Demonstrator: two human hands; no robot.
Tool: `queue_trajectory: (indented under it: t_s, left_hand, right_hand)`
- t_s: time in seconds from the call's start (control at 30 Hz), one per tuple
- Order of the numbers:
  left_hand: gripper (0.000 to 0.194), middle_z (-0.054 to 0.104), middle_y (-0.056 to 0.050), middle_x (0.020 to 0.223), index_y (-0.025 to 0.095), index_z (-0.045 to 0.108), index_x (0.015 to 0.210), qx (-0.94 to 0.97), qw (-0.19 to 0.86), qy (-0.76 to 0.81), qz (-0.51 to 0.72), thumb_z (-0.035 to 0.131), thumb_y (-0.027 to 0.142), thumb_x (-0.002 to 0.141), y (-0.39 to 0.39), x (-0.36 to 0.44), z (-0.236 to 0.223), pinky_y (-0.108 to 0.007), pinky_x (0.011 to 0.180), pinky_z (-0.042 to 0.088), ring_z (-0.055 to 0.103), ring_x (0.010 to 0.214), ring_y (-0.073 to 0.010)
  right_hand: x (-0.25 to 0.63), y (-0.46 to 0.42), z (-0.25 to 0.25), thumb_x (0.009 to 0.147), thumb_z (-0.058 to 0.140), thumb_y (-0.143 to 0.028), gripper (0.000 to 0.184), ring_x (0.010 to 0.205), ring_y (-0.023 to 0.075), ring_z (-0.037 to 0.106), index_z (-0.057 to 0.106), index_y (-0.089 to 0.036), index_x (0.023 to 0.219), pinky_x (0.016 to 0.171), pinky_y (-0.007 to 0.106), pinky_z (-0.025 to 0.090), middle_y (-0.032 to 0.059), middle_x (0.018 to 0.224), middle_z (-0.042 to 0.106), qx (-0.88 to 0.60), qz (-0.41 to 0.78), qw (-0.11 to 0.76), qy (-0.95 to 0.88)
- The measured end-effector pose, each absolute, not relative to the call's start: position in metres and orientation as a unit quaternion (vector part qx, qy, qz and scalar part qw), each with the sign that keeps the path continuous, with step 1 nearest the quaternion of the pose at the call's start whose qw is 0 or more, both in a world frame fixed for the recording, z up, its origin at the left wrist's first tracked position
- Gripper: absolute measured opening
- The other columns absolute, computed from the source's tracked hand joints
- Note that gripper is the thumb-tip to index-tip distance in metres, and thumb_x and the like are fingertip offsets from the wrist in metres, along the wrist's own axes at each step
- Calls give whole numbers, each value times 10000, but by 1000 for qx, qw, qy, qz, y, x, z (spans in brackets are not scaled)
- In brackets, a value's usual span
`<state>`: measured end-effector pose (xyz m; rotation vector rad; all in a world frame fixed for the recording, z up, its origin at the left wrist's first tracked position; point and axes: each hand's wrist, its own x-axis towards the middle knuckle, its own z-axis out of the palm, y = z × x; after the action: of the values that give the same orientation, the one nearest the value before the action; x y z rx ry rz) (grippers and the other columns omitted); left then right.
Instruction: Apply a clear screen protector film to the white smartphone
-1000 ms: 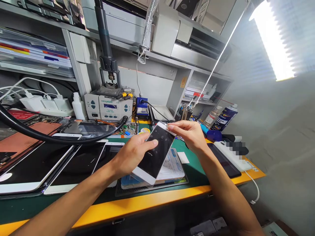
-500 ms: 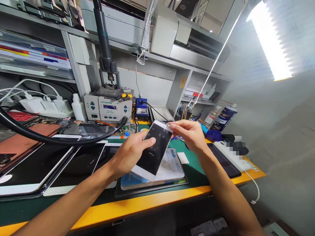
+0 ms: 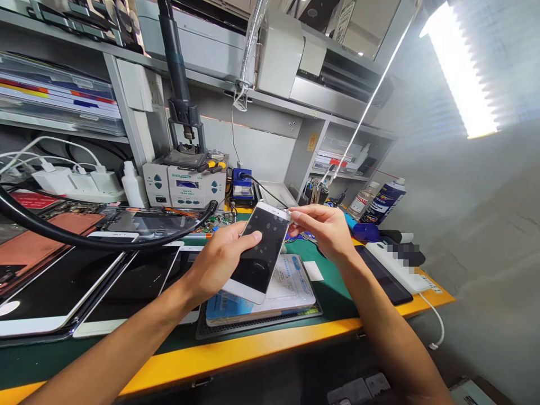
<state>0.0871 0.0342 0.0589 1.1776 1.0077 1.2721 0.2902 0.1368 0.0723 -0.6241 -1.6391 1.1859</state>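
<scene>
A white-framed smartphone (image 3: 262, 253) with a dark, smudged screen is tilted in my left hand (image 3: 225, 253). That hand is closed round its left side, the thumb lying on the screen. My right hand (image 3: 323, 228) is pinched at the phone's upper right corner. Whatever its fingertips hold there is too small and covered to make out. Below the phone rests a blue and white box or booklet (image 3: 295, 284) on a dark mat (image 3: 257, 326), with a small white paper (image 3: 313, 271) beside it.
White-framed tablets or screens (image 3: 126, 287) lie at left under a thick black hose (image 3: 105, 242). A hot-air station (image 3: 185, 185), a soldering station (image 3: 243, 185) and circuit boards stand behind. At right are a dark phone (image 3: 382, 273), a white power strip (image 3: 399, 270), a clear bottle and a spray can (image 3: 386, 199).
The phone has shifted left and slightly up with my left hand, and its top right corner has drawn a little away from my right hand, which stays pinched in nearly the same place.
</scene>
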Motion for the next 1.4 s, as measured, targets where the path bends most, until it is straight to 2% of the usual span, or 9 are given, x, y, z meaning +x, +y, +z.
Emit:
queue_trajectory:
  t_s: [0.33, 0.63, 1.03, 1.23, 1.4]
  left_hand:
    - [386, 796, -37, 903, 192, 747, 1051, 474, 549, 422, 544, 742, 502, 821, 34, 88, 60, -373, 785, 532, 724, 826, -283]
    - [343, 804, -36, 942, 185, 741, 1053, 469, 544, 422, 553, 739, 450, 835, 35, 87, 58, -358, 798, 528, 729, 852, -273]
    - [381, 807, -41, 961, 199, 751, 1091, 465, 542, 417, 562, 730, 489, 844, 35, 88, 58, -388, 851, 540, 731, 915, -292]
    - [369, 809, -51, 1000, 196, 753, 1095, 467, 547, 414, 558, 731, 473, 852, 35, 87, 57, -382, 869, 541, 731, 959, -294]
    - [423, 809, -70, 955, 183, 758, 1114, 451, 551, 414, 567, 747, 499, 832, 34, 89, 60, -413, 859, 572, 743, 927, -312]
  right_hand:
    - [291, 138, 70, 758, 890, -371, 234, 578, 165, 722, 858, -202, 916, 609, 296, 615, 27, 671, 778, -269, 484, 487, -675]
    - [292, 139, 69, 759, 886, -400, 296, 601, 181, 737, 859, -203, 978, 638, 318, 620, 37, 703, 794, -278, 478, 481, -681]
    - [291, 137, 69, 760, 880, -407, 324, 610, 191, 745, 855, -201, 1009, 646, 338, 643, 41, 718, 801, -278, 472, 480, -685]
    - [287, 130, 72, 771, 871, -380, 267, 619, 199, 757, 859, -210, 977, 640, 333, 653, 43, 715, 804, -279, 447, 487, -697]
    - [285, 126, 73, 759, 874, -369, 248, 619, 202, 760, 863, -212, 949, 603, 321, 644, 45, 711, 802, -284, 420, 492, -708]
